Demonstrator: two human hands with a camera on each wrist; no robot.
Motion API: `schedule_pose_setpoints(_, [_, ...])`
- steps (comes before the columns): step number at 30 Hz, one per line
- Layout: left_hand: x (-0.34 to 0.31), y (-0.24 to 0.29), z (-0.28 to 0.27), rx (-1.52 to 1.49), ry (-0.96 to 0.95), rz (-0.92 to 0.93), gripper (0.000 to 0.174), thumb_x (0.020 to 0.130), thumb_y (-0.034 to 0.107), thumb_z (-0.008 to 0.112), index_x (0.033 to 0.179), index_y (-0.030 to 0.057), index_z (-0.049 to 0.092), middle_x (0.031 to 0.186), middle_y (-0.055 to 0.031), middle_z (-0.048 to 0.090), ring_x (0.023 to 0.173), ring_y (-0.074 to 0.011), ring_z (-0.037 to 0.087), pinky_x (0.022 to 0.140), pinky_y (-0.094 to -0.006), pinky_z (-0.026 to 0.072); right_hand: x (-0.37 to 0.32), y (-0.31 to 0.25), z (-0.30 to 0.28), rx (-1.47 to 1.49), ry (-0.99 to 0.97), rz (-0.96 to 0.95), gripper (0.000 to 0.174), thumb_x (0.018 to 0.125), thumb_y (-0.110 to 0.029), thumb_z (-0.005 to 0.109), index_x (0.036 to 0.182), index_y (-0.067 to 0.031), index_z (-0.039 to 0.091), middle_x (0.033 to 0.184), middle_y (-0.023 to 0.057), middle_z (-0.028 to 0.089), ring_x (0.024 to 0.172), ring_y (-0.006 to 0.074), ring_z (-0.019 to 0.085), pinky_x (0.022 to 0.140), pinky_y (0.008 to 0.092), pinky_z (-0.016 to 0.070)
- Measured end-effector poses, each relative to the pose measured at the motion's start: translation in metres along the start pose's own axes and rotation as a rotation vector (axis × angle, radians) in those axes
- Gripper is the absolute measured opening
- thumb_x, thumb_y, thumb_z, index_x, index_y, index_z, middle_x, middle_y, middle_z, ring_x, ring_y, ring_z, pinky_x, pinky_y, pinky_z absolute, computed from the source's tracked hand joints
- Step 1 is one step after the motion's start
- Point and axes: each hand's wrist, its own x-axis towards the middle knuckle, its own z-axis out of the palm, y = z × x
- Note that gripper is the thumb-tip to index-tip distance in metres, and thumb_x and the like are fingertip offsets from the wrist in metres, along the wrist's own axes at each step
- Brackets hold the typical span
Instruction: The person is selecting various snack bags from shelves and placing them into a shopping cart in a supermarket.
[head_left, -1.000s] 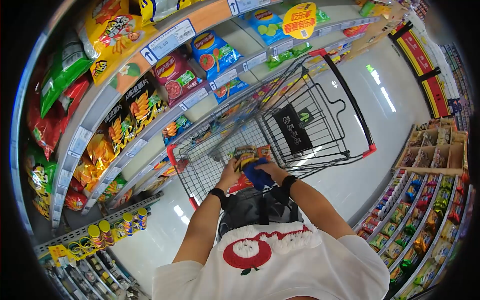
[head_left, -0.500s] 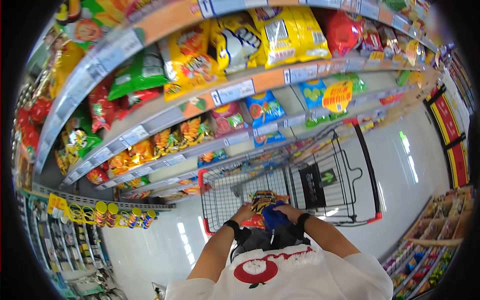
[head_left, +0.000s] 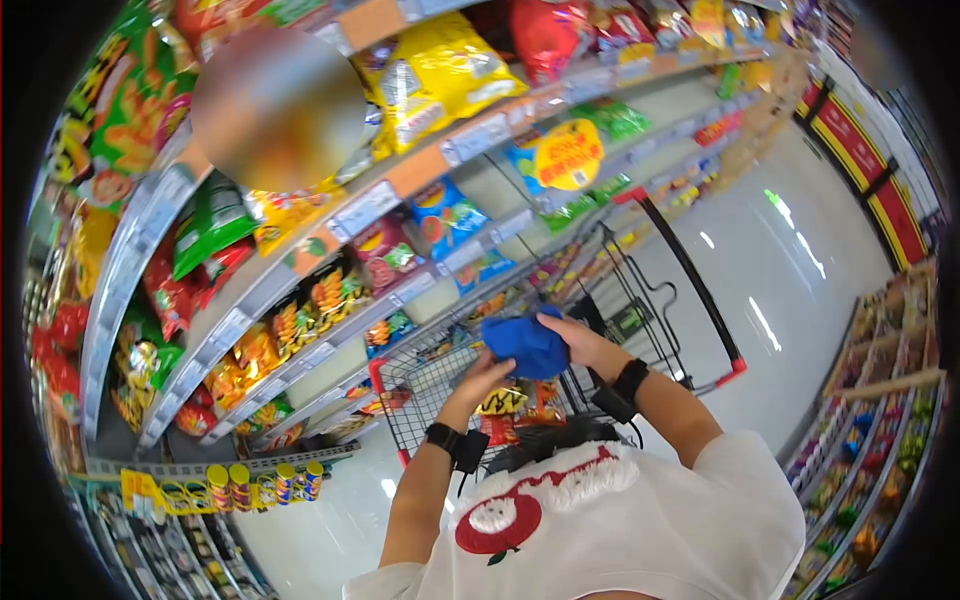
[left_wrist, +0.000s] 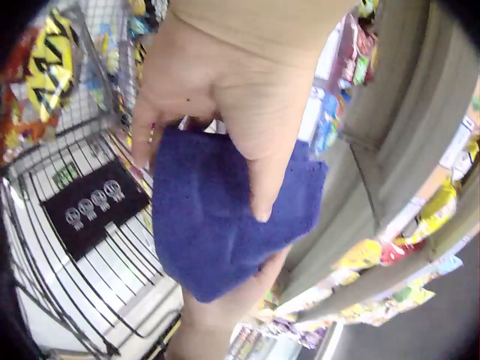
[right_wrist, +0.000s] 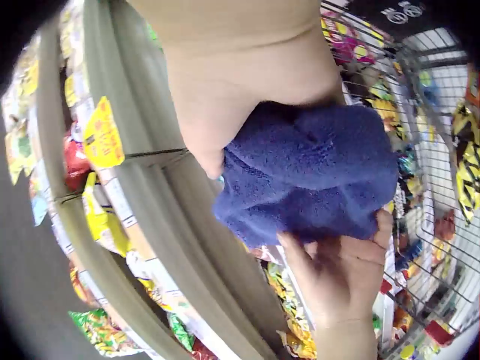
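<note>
Both hands hold a folded dark-blue cloth [head_left: 525, 345] with a towel-like nap, raised over the shopping cart [head_left: 420, 385]. My left hand [head_left: 485, 378] grips its left side, the thumb laid across the cloth in the left wrist view. From the other side, my right hand [head_left: 582, 343] grips it, and the cloth hides most of those fingers in the right wrist view. Below the hands, a yellow-and-black snack bag [head_left: 503, 400] and an orange-red bag [head_left: 545, 403] lie in the near part of the cart.
Shelves on the left carry chip bags, among them a large yellow bag [head_left: 435, 80] and a blue bag [head_left: 447, 215]. Snack tubes [head_left: 240, 487] stand at the lower left. The cart's black handle [head_left: 690, 275] is to the right, with another snack rack [head_left: 850, 500] beyond the aisle.
My left hand has let go of the yellow-and-black snack bag, which now lies in the cart. It has taken hold of the blue cloth with the right hand, and both have moved up and forward.
</note>
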Motion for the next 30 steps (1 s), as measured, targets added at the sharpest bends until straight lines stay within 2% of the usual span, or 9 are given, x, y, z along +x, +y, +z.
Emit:
schedule_pose_setpoints(6, [0.045, 0.066, 0.085, 0.441, 0.013, 0.270, 0.033, 0.085, 0.019, 0.065, 0.112, 0.0014, 0.057, 0.102, -0.0064, 0.062, 0.093, -0.0138, 0.059, 0.080, -0.0284, 0.0475, -0.062, -0.047, -0.031, -0.526, 0.411, -0.508, 0.027, 0.087, -0.027, 0.061, 0.098, -0.0026, 0.061, 0.096, 0.0079, 0.064, 0.083, 0.0142, 0.061, 0.072, 0.0278, 0.0484])
schedule_pose_setpoints(8, [0.055, 0.072, 0.107, 0.543, -0.040, 0.321, 0.033, 0.084, 0.019, 0.065, 0.111, 0.0006, 0.058, 0.100, -0.0070, 0.064, 0.090, -0.0145, 0.060, 0.079, -0.0287, 0.0477, -0.069, -0.039, -0.066, -0.951, 0.718, -1.001, 0.021, 0.086, -0.024, 0.061, 0.091, -0.0036, 0.062, 0.078, 0.0092, 0.063, 0.069, 0.0204, 0.060, 0.065, 0.0305, 0.0475])
schedule_pose_setpoints(11, [0.079, 0.063, 0.142, 0.620, -0.100, 0.420, 0.035, 0.083, 0.021, 0.066, 0.110, -0.0006, 0.058, 0.096, -0.0120, 0.066, 0.087, -0.0193, 0.063, 0.077, -0.0315, 0.0487, -0.118, -0.058, -0.079, -1.105, 0.887, -0.937, 0.018, 0.084, -0.021, 0.062, 0.085, -0.0025, 0.062, 0.071, 0.0133, 0.057, 0.062, 0.0276, 0.055, 0.061, 0.0341, 0.0452])
schedule_pose_setpoints(15, [0.108, 0.065, 0.208, 0.825, -0.198, 0.525, 0.034, 0.083, 0.019, 0.064, 0.110, 0.0003, 0.058, 0.096, -0.0180, 0.065, 0.088, -0.0257, 0.065, 0.078, -0.0336, 0.0485, -0.179, -0.084, -0.107, -1.182, 1.000, -0.507, 0.018, 0.081, -0.019, 0.066, 0.085, -0.0018, 0.061, 0.078, 0.0124, 0.058, 0.067, 0.0245, 0.055, 0.059, 0.0331, 0.0443])
schedule_pose_setpoints(18, [0.103, 0.074, 0.262, 0.876, -0.382, 0.639, 0.033, 0.081, 0.016, 0.064, 0.109, 0.0005, 0.058, 0.096, -0.0195, 0.064, 0.088, -0.0276, 0.065, 0.077, -0.0344, 0.0485, -0.211, -0.088, -0.103, -1.092, 0.720, -0.877, 0.026, 0.077, -0.021, 0.070, 0.093, -0.0034, 0.060, 0.084, 0.0091, 0.061, 0.070, 0.0194, 0.056, 0.061, 0.0301, 0.0459])
schedule_pose_setpoints(19, [0.103, 0.076, 0.275, 0.909, -0.421, 0.690, 0.033, 0.080, 0.016, 0.064, 0.109, 0.0005, 0.058, 0.095, -0.0189, 0.064, 0.087, -0.0276, 0.065, 0.077, -0.0345, 0.0485, -0.225, -0.088, -0.094, -1.110, 0.722, -0.759, 0.040, 0.073, -0.025, 0.075, 0.104, -0.0050, 0.058, 0.092, 0.0068, 0.061, 0.076, 0.0158, 0.057, 0.064, 0.0280, 0.0477])
schedule_pose_setpoints(23, [0.105, 0.076, 0.303, 0.810, -0.450, 0.662, 0.031, 0.079, 0.013, 0.065, 0.107, 0.0019, 0.059, 0.093, -0.0149, 0.065, 0.084, -0.0256, 0.064, 0.073, -0.0340, 0.0487, -0.244, -0.077, -0.094, -0.882, 0.694, -0.886, 0.050, 0.068, -0.025, 0.079, 0.108, -0.0052, 0.056, 0.098, 0.0073, 0.060, 0.076, 0.0151, 0.058, 0.063, 0.0260, 0.0485])
schedule_pose_setpoints(27, [0.107, 0.075, 0.318, 0.795, -0.488, 0.593, 0.024, 0.079, 0.013, 0.065, 0.099, 0.0020, 0.061, 0.086, -0.0119, 0.064, 0.079, -0.0224, 0.063, 0.069, -0.0318, 0.0486, -0.251, -0.065, -0.094, -1.030, 0.912, -0.750, 0.033, 0.074, -0.019, 0.074, 0.099, -0.0038, 0.059, 0.080, 0.0079, 0.061, 0.060, 0.0132, 0.060, 0.055, 0.0260, 0.0487])
schedule_pose_setpoints(30, [0.117, 0.072, 0.326, 0.904, -0.521, 0.679, 0.018, 0.079, 0.014, 0.066, 0.092, 0.0024, 0.062, 0.082, -0.0102, 0.064, 0.076, -0.0200, 0.063, 0.067, -0.0307, 0.0483, -0.258, -0.065, -0.094, -0.785, 0.911, -0.622, 0.017, 0.080, -0.012, 0.067, 0.092, -0.0027, 0.059, 0.067, 0.0067, 0.060, 0.054, 0.0128, 0.060, 0.050, 0.0247, 0.0473])
